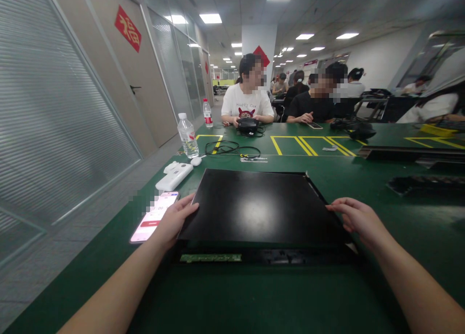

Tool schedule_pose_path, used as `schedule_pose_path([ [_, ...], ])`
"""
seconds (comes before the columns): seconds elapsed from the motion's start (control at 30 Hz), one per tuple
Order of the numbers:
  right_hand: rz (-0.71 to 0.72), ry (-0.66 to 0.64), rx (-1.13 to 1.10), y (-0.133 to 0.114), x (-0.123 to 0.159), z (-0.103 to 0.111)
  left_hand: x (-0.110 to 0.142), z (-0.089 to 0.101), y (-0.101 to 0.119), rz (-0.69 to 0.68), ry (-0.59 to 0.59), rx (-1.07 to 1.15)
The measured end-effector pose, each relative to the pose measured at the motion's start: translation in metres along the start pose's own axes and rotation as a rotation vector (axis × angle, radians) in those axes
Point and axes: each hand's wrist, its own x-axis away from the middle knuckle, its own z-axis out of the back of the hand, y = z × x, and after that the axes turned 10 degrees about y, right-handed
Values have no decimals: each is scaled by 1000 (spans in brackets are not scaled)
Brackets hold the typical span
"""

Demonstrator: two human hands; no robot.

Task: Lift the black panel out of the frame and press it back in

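Note:
A black, glossy LCD panel (232, 198) lies in front of me, a ceiling light mirrored in it. My left hand (178, 217) grips its left edge, thumb on the top face and the fingers mostly hidden behind the edge. At the right edge is my right hand (358, 217), its fingers pinched together there; whether they hold the panel itself or its dark frame (314, 181) is hard to make out. Along the near side runs a dark strip with a narrow green circuit board (210, 258).
Left of the panel lie a lit phone (156, 217) and a white device (174, 176). Water bottles (188, 136) and a black cable (232, 149) stand or lie beyond. Long dark strips (410, 152) are at right. Two people (247, 99) sit across the green table (254, 300).

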Motion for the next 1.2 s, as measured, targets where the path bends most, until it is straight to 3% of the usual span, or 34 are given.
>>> schedule_pose_path([
  [0.27, -27, 25, 112, -15, 13, -4, 2, -2, 0, -17, 16, -16],
  [0.67, 51, -4, 267, -9, 8, -2, -8, 2, -13, -80, 39, -28],
  [0.93, 252, 8, 354, 3, 0, 0, -5, -1, -12, -75, 41, -31],
  [1.2, 263, 14, 570, -4, 4, -1, 1, -4, -6, -67, 56, -62],
])
